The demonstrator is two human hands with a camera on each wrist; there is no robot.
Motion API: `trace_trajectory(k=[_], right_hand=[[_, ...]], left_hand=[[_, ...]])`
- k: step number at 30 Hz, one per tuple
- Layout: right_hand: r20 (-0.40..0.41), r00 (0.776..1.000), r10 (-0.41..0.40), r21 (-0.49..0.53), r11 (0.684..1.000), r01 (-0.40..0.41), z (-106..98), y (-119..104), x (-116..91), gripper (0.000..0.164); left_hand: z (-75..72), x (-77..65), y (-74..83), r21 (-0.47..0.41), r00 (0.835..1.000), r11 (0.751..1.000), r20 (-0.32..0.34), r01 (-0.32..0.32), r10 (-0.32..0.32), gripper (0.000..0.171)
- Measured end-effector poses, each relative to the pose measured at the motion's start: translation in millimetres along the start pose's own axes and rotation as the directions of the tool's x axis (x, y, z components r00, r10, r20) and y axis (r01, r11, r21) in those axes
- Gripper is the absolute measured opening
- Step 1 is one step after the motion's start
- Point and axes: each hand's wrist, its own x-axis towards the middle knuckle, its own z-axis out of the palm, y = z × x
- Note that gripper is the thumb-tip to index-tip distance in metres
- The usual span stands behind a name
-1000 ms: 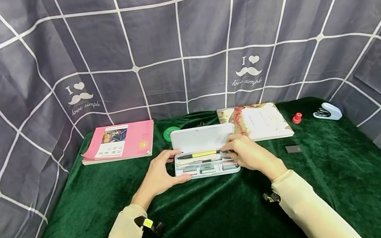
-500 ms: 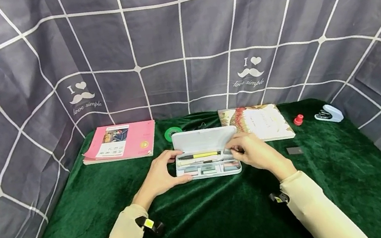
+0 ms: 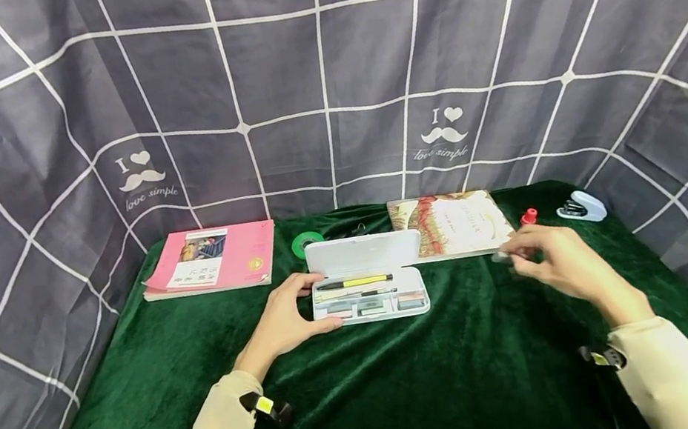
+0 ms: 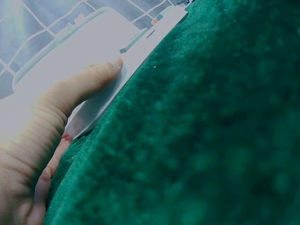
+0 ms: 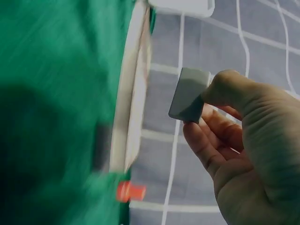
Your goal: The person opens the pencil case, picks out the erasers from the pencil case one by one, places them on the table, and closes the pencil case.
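Observation:
The white pencil case (image 3: 373, 315) lies open on the green cloth, its lid (image 3: 363, 252) raised at the back. Inside are a yellow-and-black pen (image 3: 355, 282), a thinner dark pen (image 3: 363, 294) and several small blocks along the front. My left hand (image 3: 282, 314) grips the case's left end, thumb (image 4: 101, 75) over the front rim and fingers behind. Off to the right of the case, my right hand (image 3: 549, 253) pinches a small grey eraser (image 5: 190, 93) between thumb and fingertips, above the cloth.
A pink book (image 3: 248, 248) lies back left, a patterned book (image 3: 453, 223) back right. Green tape (image 3: 302, 240) sits behind the case. At far right are a red bottle-shaped piece (image 3: 528, 217) and a white-and-black stapler-like item (image 3: 582, 207). A dark flat piece (image 5: 101, 145) lies by the patterned book.
My right hand has left the pencil case and moved right, carrying the grey eraser out of it. My left hand stays on the case's left end.

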Motion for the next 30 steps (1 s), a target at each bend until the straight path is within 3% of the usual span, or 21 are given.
trace_trajectory(k=[5,11,22,30], right_hand=[[0.055,0.996,0.064,-0.013,0.998,-0.063,-4.2,16.5,-34.1,0.029],[0.096,0.991,0.09,0.012,0.996,-0.091,0.0,23.4,-55.8,0.031],[0.199,0.962,0.187,0.137,0.967,-0.216,4.8,27.0,-65.0,0.038],[0.249,0.942,0.225,0.154,0.951,-0.268,3.4,27.4,-65.5,0.035]], left_hand=[[-0.7,-0.7,-0.9,-0.005,1.0,1.0,0.003,0.009,-0.009,0.081],[-0.5,0.8,-3.1,-0.003,1.0,1.0,0.004,0.008,-0.008,0.081],[-1.2,0.2,-2.3,-0.013,1.0,1.0,0.003,0.012,-0.012,0.08],[0.5,0.5,-3.7,-0.016,1.0,1.0,0.002,0.003,-0.003,0.08]])
